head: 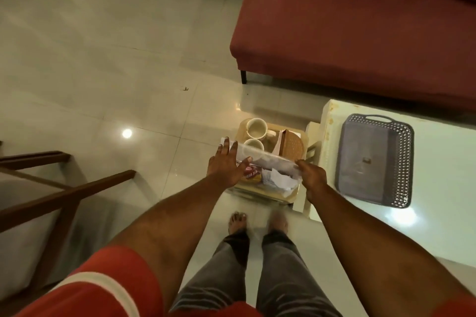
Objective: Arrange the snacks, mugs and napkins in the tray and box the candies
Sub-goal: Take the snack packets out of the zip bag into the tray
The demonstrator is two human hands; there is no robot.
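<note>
Beside a glossy white counter (438,226), a standing person holds a long clear plastic box (270,158) over a beige plastic tray (305,136) already carrying two cream ceramic mugs (255,127), a red snack packet (251,176) and crumpled white napkins (280,180). The left hand (226,165) presses spread fingers against one end of the box; the right hand (313,177) pinches the other. The arranging looks nearly finished, and the next move is probably to set the box down level. What supports the tray is unclear.

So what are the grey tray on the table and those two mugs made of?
The grey tray looks like matt moulded plastic: a regular lattice of holes rims it. The two mugs seem glazed ceramic, cream and thick-walled, though blur leaves that open.
</note>
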